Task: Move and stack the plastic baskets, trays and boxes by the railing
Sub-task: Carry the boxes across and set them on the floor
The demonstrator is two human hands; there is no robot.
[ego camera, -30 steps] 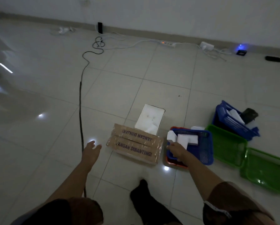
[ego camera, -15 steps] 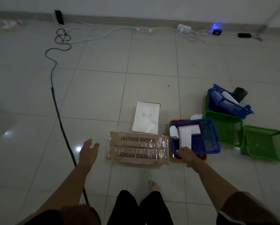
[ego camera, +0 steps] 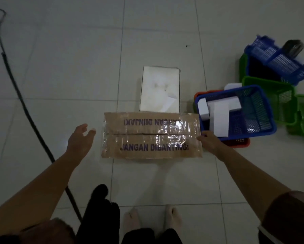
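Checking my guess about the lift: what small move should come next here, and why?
Probably bring the open left hand onto the taped brown cardboard box's left end. The right hand is already at its right end, and the left hovers just short of it.

1. A taped cardboard box (ego camera: 152, 135) lies on the tiled floor (ego camera: 77, 67).
2. The left hand (ego camera: 80, 140) hovers spread beside its left end.
3. The right hand (ego camera: 210, 142) touches its right end, beside a blue basket (ego camera: 264, 110) holding white blocks (ego camera: 219, 117).
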